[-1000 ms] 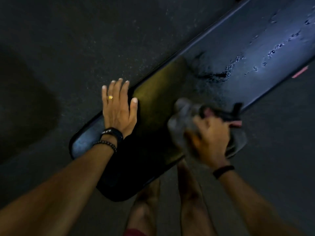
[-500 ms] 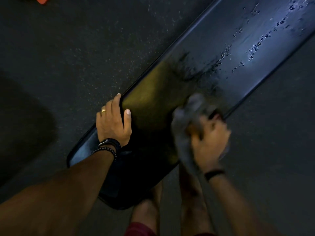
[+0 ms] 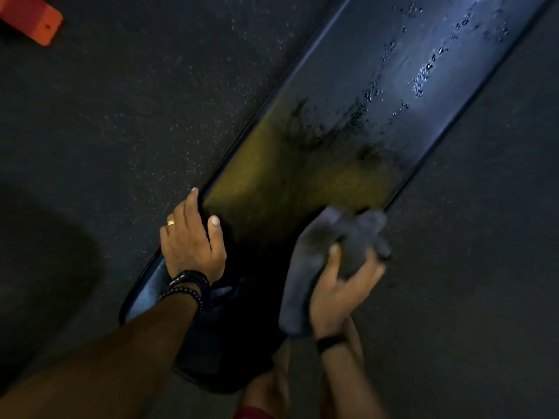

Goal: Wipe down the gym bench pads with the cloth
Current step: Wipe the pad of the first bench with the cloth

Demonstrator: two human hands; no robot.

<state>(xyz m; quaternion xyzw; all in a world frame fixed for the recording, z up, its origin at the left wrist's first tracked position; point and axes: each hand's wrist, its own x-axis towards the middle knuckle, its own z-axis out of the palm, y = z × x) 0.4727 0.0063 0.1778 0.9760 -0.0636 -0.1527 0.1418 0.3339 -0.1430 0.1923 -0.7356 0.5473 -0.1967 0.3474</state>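
Note:
A long black bench pad (image 3: 348, 122) runs diagonally from lower left to upper right, with water droplets on its far half and a duller wiped patch in the middle. My left hand (image 3: 192, 237) grips the pad's left edge, fingers curled over the side, thumb on top. My right hand (image 3: 341, 282) holds a bunched grey cloth (image 3: 320, 255) at the pad's right edge, near its near end. Part of the cloth hangs down below my hand.
Dark speckled rubber floor (image 3: 151, 101) surrounds the bench on both sides. An orange-red block (image 3: 30, 16) lies at the top left corner. My legs (image 3: 272, 388) stand just below the pad's near end.
My right hand has drawn the cloth back toward me along the pad's right edge. My left hand went from flat on the pad to gripping its left edge. The view shifted.

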